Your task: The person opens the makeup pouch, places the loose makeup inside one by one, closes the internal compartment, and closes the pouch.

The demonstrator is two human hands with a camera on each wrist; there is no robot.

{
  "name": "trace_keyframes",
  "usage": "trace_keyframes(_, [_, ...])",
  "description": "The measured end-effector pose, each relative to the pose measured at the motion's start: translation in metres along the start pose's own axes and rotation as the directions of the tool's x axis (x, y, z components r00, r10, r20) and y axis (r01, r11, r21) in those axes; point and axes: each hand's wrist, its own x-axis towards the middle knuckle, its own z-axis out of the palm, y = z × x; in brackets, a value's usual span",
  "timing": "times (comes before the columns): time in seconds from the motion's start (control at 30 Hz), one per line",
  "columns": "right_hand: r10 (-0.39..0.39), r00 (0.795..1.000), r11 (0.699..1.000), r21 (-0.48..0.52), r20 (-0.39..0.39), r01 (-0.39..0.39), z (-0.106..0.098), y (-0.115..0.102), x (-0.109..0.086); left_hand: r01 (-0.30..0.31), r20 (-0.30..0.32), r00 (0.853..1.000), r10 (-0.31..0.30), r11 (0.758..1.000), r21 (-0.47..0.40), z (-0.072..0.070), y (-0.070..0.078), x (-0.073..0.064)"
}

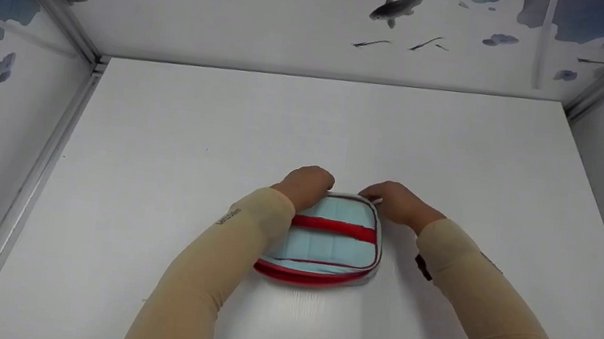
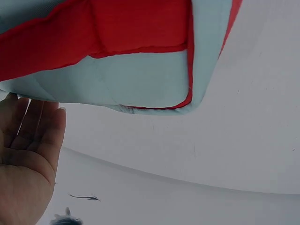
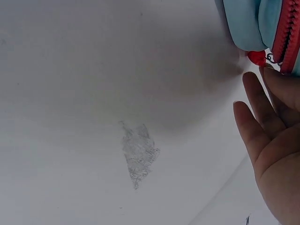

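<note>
A small light blue zip bag (image 1: 329, 248) with red trim and a red strap handle (image 1: 335, 228) lies on the white table. At its far left edge, my left hand (image 1: 308, 186) grips the bag, partly hidden by the sleeve in the head view. In the left wrist view the fingers (image 2: 55, 129) reach up to the bag's edge, some tips hidden behind it. My right hand (image 1: 401, 202) is at the far right corner. Its thumb and index finger pinch the red zipper pull (image 3: 257, 57) at the end of the red zipper (image 3: 288, 40), other fingers extended.
White table (image 1: 168, 115) surface surrounds the bag. Beyond it stands a back wall (image 1: 297, 33) printed with fish, with side panels left and right. A metal rail (image 1: 34, 185) runs along the left edge. A grey smudge (image 3: 138, 154) shows in the right wrist view.
</note>
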Motion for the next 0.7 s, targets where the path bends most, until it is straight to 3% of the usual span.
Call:
trace_keyframes(0.1, [-0.019, 1.0, 1.0, 0.003, 0.006, 0.019, -0.0001, 0.0007, 0.0004, -0.02, -0.003, 1.0, 0.02, 1.0, 0.017, 0.001, 0.0006, 0.0017])
trace_keyframes(0.4, [0.008, 0.999, 1.0, -0.018, 0.036, -0.008, 0.0001, 0.0021, 0.0046, -0.026, 0.019, 0.999, 0.027, 0.998, -0.063, 0.0018, 0.0032, 0.0047])
trace_keyframes(0.7, [-0.054, 0.998, 0.996, -0.074, -0.015, 0.053, 0.0019, 0.0077, 0.0085, -0.035, 0.036, 0.999, 0.036, 0.999, -0.022, 0.003, 0.0039, 0.0103])
